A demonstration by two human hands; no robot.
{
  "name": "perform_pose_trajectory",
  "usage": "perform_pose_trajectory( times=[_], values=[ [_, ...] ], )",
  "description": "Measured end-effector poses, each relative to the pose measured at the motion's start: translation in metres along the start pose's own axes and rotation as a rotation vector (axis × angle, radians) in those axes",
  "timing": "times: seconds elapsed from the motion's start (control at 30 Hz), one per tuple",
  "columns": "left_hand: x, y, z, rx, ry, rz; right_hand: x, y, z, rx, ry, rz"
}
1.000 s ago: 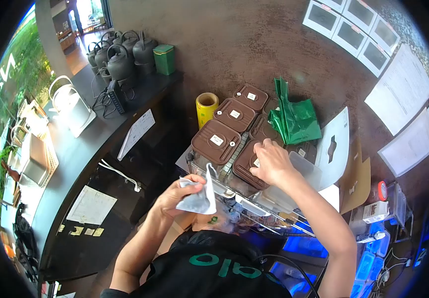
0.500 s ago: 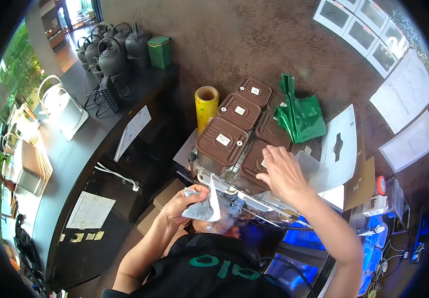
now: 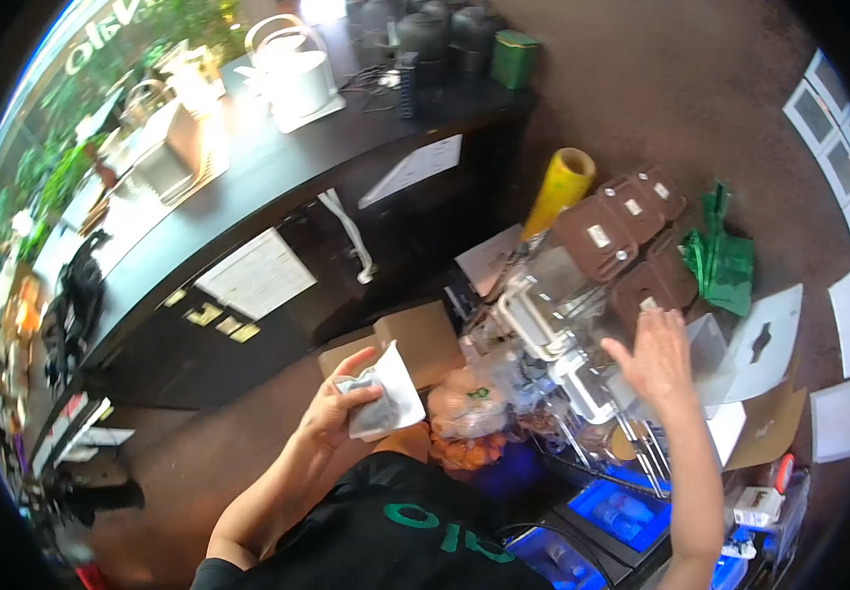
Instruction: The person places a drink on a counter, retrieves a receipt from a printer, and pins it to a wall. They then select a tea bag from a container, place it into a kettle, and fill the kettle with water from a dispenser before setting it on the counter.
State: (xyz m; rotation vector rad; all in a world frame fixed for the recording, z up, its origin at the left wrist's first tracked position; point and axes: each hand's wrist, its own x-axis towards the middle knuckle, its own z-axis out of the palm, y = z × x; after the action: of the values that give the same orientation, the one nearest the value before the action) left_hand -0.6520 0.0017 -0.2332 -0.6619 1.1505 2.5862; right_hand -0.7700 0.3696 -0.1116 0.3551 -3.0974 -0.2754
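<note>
The left hand pinches a white-and-grey pouch, apart from the wire rack's near edge; the right hand, splayed, seemingly empty, reaches toward a brown-lidded container, contact unclear; loose pinching could drop the pouch, careless sweeping jostle the container.

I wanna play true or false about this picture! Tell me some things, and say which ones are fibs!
1. The left hand holds a white-and-grey packet. True.
2. The right hand is squeezed into a fist. False: it is spread open near a brown lid.
3. The yellow roll has a hole in its upper end. True.
4. The green canister sits on the floor. False: it sits on the counter.
5. The black shirt has green letters on it. True.
</note>
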Motion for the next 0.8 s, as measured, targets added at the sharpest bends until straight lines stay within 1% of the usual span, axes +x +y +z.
perform_pose_trajectory(
  times=[0.07,0.1,0.17,0.2,0.23,0.27,0.3,0.33,0.37,0.4,0.5,0.57,0.6,0.63,0.67,0.7,0.73,0.8],
  values=[
    [-0.044,0.0,0.017,-0.084,0.024,0.056,0.002,-0.005,-0.028,0.091,-0.171,0.06],
    [-0.058,-0.003,0.012,-0.042,0.058,0.049,-0.006,-0.015,-0.025,0.058,0.038,-0.055],
    [-0.077,-0.021,-0.01,0.063,0.065,0.125,-0.024,-0.035,-0.026,-0.022,0.483,-0.3],
    [-0.086,-0.025,-0.017,0.137,0.09,0.154,-0.038,-0.067,-0.048,0.083,0.449,-0.344],
    [-0.099,-0.019,-0.01,0.196,0.117,0.171,-0.055,-0.097,-0.066,0.399,0.269,-0.338],
    [-0.111,-0.012,-0.004,0.176,0.128,0.145,-0.067,-0.123,-0.067,0.56,0.214,-0.444],
    [-0.117,-0.005,-0.003,0.213,0.145,0.169,-0.074,-0.149,-0.059,0.798,0.105,-0.555],
    [-0.122,0.002,-0.001,0.248,0.155,0.189,-0.084,-0.174,-0.05,0.9,-0.023,-0.611],
    [-0.129,0.012,0.002,0.274,0.148,0.259,-0.09,-0.201,-0.047,0.904,-0.085,-0.647],
    [-0.136,0.023,-0.002,0.278,0.137,0.267,-0.092,-0.225,-0.043,0.909,-0.154,-0.683],
    [-0.15,0.049,-0.046,0.278,0.148,0.35,-0.076,-0.285,-0.029,1.065,-0.275,-0.549],
    [-0.151,0.067,-0.097,0.273,0.154,0.437,-0.058,-0.33,-0.03,0.948,-0.065,-0.818],
    [-0.152,0.08,-0.125,0.324,0.13,0.474,-0.05,-0.356,-0.029,0.884,0.038,-0.935],
    [-0.153,0.094,-0.146,0.584,0.182,0.603,-0.045,-0.389,-0.027,0.81,0.064,-1.031],
    [-0.159,0.114,-0.157,0.84,0.235,0.739,-0.041,-0.421,-0.026,0.643,0.038,-1.106],
    [-0.168,0.141,-0.16,1.082,0.33,0.888,-0.037,-0.455,-0.028,0.576,0.044,-1.175],
    [-0.171,0.156,-0.178,1.231,0.275,0.914,-0.036,-0.485,-0.031,0.514,0.048,-1.241],
    [-0.175,0.194,-0.217,1.54,0.149,0.984,-0.03,-0.531,-0.038,0.582,0.051,-1.277]
  ],
)
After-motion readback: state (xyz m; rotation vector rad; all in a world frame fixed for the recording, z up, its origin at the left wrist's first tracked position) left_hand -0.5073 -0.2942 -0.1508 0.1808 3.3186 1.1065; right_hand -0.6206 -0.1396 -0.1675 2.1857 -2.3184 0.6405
